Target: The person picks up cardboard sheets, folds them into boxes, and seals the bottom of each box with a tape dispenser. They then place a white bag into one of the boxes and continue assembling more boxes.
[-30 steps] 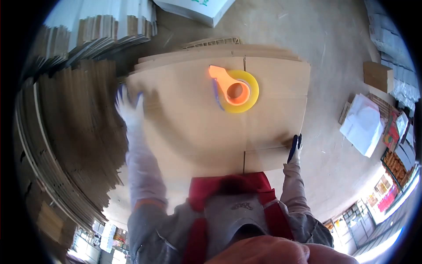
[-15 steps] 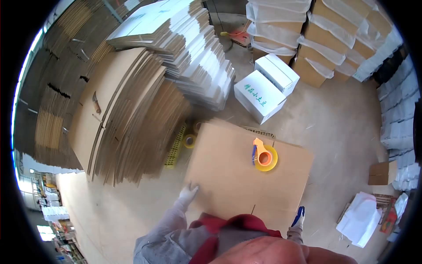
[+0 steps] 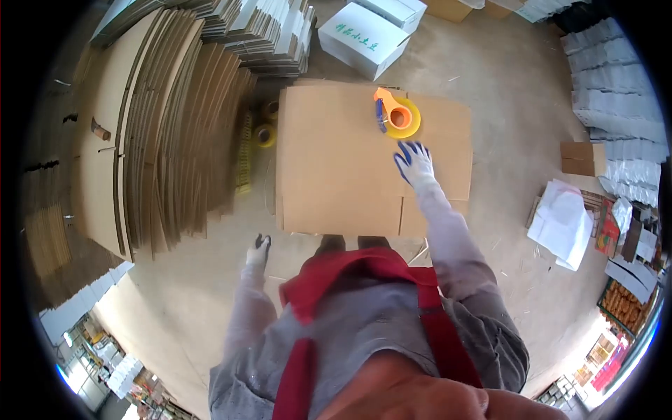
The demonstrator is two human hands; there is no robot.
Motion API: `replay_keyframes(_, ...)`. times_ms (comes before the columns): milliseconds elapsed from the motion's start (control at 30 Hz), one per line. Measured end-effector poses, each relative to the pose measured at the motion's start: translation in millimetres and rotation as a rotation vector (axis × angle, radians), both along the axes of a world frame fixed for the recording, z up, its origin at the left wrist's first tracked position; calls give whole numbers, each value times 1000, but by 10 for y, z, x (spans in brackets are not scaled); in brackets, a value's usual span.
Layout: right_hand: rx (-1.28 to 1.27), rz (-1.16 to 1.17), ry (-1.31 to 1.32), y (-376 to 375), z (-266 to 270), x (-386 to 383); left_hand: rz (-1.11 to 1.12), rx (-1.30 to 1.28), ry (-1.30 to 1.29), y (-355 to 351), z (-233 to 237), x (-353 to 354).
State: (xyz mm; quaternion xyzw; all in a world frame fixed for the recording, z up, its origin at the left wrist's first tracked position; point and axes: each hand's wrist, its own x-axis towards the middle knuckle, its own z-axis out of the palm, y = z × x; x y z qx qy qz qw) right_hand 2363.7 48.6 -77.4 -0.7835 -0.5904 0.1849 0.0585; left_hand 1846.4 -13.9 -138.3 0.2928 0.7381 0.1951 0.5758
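My right hand (image 3: 416, 166), in a white glove with blue fingertips, reaches over the flat cardboard sheets (image 3: 339, 168) with its fingers spread. Just beyond those fingertips lies an orange tape dispenser (image 3: 383, 96) with a blue part, loaded with a roll of yellow tape (image 3: 414, 126). My left hand (image 3: 258, 250), gloved too, hangs low off the near left corner of the cardboard, holding nothing, its fingers a little apart. The cardboard is stacked flat in front of my legs, with a slit near its front edge.
Upright folded cardboard (image 3: 189, 133) leans on the left, with a hooked knife (image 3: 101, 129) on its outer sheet. A tape roll (image 3: 265, 136) and a yellow plastic strip (image 3: 243, 157) lie beside it. White boxes (image 3: 364, 40) stand beyond; white stacks (image 3: 616, 98) line the right.
My right hand has gone from the cardboard's right edge to near the tape dispenser. My left hand has come off the left edge. The view has tilted down towards my body.
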Motion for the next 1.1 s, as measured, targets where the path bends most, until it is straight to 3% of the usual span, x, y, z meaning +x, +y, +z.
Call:
replay_keyframes(133, -108, 133, -264, 500, -286, -94, -56, -78, 2, -803, 355, -115)
replay_keyframes(167, -47, 218, -335, 536, -690, -52, -190, -123, 115, -1058, 379, -198)
replay_keyframes(200, -110, 243, -289, 626, -745, -24, -301, -176, 228, -1240, 371, -250)
replay_keyframes(267, -232, 331, -321, 766, -725, 46, -253, -230, 250, -1373, 741, 36)
replay_keyframes(367, -269, 270, -303, 819, -559, 65, -96, -278, 159, -1650, 786, 66)
replay_keyframes(500, -302, 198, -285, 778, -490, -20, -116, -224, 139, -1801, 937, -10)
replay_keyframes(600, -124, -3, 12, 602, -575, 59, 64, -197, -26, -1694, 928, -136)
replay_keyframes(667, -67, -93, 103, 582, -672, 61, 159, -130, 180, -1374, 1154, -397)
replay_keyframes(733, 212, -104, 673, 463, -715, -2, 385, 33, 200, -1300, 732, -1100)
replay_keyframes(800, 244, -190, 639, 488, -436, -324, 527, 375, 231, -823, 1201, -1512)
replay_keyframes(867, 316, -213, 625, 669, 97, -755, 523, 794, 272, -324, 1576, -1967)
replay_keyframes(933, 431, -69, 355, 1004, 997, -1378, 457, 1017, 367, 183, 2227, -2172)
replay_keyframes(967, 591, 98, 448, 1260, 1180, -1547, 383, 1102, 436, 389, 2405, -2312)
replay_keyframes(1000, 704, 189, 340, 1518, 1335, -1695, 307, 1188, 510, 581, 2563, -2448)
replay_keyframes(1033, 660, 304, 371, 1659, 1938, -2059, 290, 1198, 497, 775, 2732, -2521)
replay_keyframes(1100, 701, 442, 76, 2124, 2431, -2411, -1, 1320, 867, 1117, 2988, -2480)
